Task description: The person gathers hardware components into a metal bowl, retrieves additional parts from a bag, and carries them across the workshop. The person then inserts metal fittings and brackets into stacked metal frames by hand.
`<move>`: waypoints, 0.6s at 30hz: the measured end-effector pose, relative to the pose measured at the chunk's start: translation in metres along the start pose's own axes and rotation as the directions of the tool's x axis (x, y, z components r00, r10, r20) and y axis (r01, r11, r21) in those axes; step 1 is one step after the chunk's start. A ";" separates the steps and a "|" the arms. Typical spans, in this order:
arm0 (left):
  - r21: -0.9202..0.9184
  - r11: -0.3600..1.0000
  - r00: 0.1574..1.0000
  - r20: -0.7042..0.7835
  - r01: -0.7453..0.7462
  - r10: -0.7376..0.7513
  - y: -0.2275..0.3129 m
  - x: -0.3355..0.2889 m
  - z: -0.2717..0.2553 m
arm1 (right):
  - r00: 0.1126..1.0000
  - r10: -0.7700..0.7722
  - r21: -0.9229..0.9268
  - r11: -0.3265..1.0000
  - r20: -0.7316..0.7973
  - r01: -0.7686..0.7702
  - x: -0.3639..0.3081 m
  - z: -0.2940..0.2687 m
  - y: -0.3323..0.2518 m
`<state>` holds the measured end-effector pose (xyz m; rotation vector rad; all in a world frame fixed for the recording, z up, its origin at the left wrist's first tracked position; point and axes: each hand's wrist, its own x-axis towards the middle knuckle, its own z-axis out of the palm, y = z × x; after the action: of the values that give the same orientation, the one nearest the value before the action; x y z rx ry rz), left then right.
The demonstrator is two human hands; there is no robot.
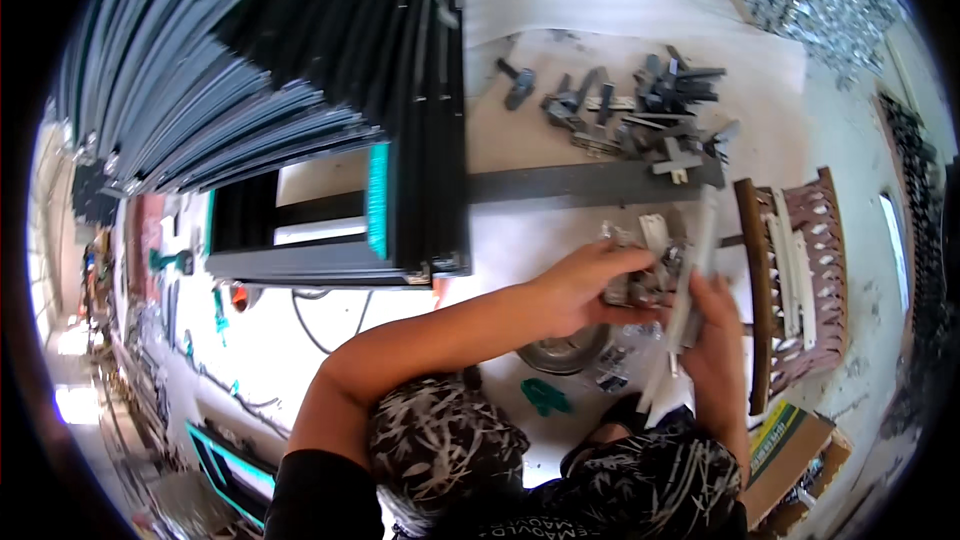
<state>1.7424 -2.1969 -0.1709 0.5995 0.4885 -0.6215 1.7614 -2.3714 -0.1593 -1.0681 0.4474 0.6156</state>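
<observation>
Left arm point(400, 355) near black frames point(425, 140)

On my feed, the left arm point(440, 330) emerges from a black sleeve point(325, 495), bends sharply at the elbow point(338, 372) and extends rightward across the body. I see the left hand point(575, 290) with its thumb point(628, 259) uppermost, set apart from the fingers beneath. My right forearm point(722, 430), more nearly upright, ends in the right hand point(714, 325), curled in a grip close to the left.
</observation>
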 end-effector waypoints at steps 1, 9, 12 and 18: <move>0.063 0.998 0.998 -0.057 -0.023 0.026 0.000 0.001 -0.006 | 0.997 -0.010 0.019 1.000 0.076 0.009 0.007 0.002 0.008; 0.504 0.864 0.991 -0.119 0.004 0.065 0.005 0.030 -0.026 | 0.976 -0.198 0.026 0.980 0.088 0.197 0.051 -0.006 0.028; 0.714 0.700 0.986 -0.136 0.030 0.096 0.004 0.040 -0.030 | 0.987 -0.158 0.034 0.987 -0.008 0.158 0.065 -0.004 0.035; 0.725 0.685 0.990 -0.131 0.067 0.042 0.011 0.059 -0.041 | 0.979 -0.191 -0.101 0.978 -0.074 0.183 0.086 0.005 0.033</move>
<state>1.7819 -2.1861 -0.2305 1.4203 0.3571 -0.7929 1.8045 -2.3340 -0.2315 -1.2130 0.3876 0.4292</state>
